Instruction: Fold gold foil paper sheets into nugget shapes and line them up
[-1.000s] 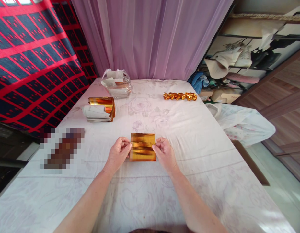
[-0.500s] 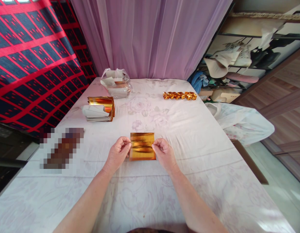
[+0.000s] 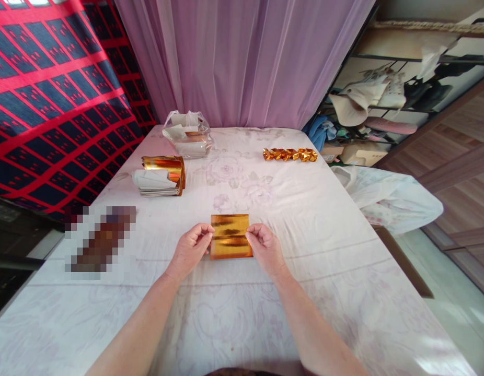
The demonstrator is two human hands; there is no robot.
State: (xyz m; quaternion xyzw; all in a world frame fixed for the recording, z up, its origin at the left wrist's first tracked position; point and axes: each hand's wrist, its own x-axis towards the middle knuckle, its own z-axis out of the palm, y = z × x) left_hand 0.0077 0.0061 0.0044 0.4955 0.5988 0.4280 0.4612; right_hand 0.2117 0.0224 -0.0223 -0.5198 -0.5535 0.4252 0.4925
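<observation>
1. The gold sheet point(image 3: 230, 236) lies near the middle of the table point(image 3: 344, 292), a little toward the near edge, with creases across it.
2. The left hand point(image 3: 190, 249) is nearly closed, thumb and forefinger pinching the sheet's left edge; the other fingers are curled under.
3. The right hand point(image 3: 265, 248) mirrors it, pinching the right edge, fingers curled.
4. Toward the far left corner sit a stack point(image 3: 160, 177) of gold and white sheets and, beyond it, a clear bag point(image 3: 188, 134). A row of folded gold pieces point(image 3: 290, 154) lies near the far right corner.
5. Risk, as a judgement: the sheet looks thin and slick (foil-faced paper, by its shine). Uneven pull from the two pinches could skew a crease or tear an edge. The soft cloth on the table gives no firm backing, so a pressed fold may come out rounded or crooked.
6. Risk: a loose pinch could let the sheet spring back along its creases.
7. Not readable: how many layers the sheet has, and whether its near part is folded under or flat.
8. A pixelated patch point(image 3: 103, 240) near the left edge hides whatever lies there. The bag's contents are unclear. Both forearms are cut off at the bottom of the view.
</observation>
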